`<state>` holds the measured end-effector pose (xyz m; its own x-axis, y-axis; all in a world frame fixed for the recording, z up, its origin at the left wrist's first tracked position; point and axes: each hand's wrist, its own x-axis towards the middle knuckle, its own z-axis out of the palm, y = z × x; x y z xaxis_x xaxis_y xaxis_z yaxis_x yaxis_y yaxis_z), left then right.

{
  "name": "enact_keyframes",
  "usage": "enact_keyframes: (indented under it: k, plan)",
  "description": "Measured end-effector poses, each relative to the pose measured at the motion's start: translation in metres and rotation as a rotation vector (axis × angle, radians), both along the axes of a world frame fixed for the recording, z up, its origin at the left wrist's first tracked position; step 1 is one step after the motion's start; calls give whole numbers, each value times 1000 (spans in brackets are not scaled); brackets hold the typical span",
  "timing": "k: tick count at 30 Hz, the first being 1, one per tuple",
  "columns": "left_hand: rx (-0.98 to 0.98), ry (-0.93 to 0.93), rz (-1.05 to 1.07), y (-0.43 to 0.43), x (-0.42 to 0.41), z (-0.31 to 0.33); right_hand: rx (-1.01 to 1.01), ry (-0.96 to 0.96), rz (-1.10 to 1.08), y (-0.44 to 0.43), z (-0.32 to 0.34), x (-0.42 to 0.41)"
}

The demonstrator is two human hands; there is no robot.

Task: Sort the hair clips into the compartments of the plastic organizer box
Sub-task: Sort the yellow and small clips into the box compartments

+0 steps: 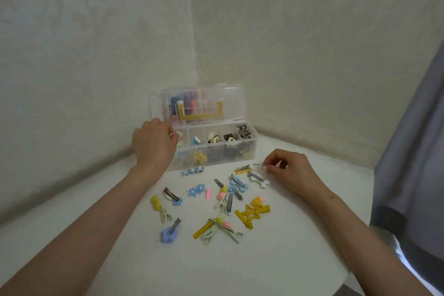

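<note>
Box: a clear plastic box, lid up, at the back of our white table.
Clips: blue, yellow, pink hair clips lie loose before it.
Left hand: pinches a small white clip over the box's left end.
Right hand: pinches a thin silver clip near the pile.
Room: cream walls, grey cloth at right.
Blurry: we cannot tell what sits behind the lid.

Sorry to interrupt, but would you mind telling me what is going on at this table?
A person is sorting hair clips into a clear plastic box, its lid open. The left hand holds a small pale clip at the box's leftmost compartment, while the right hand pinches a thin metal clip beside the loose pile on the white table. Several compartments already hold clips.
</note>
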<state>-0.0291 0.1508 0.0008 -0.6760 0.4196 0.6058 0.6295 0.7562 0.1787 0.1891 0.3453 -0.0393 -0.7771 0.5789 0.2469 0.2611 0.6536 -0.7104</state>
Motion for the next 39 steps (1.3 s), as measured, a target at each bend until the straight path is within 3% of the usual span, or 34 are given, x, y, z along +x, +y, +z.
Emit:
enact_keyframes:
  k: [5,9,15,21,32,39]
  plan:
    - [-128,-22,5,8,-2,4,-20,57,4,-2,1,-1]
    - [-53,-10,-57,8,5,7,-62,111,0,-2,2,-1]
    - [110,111,-475,21,48,6,-136,201,81,-6,5,0]
    - [-53,172,-729,45,73,-14,-318,304,157,-9,12,-1]
    - [90,133,-747,29,73,-17,-405,298,208,-10,13,2]
    - [270,68,-559,-10,48,-4,-343,246,152,-12,9,1]
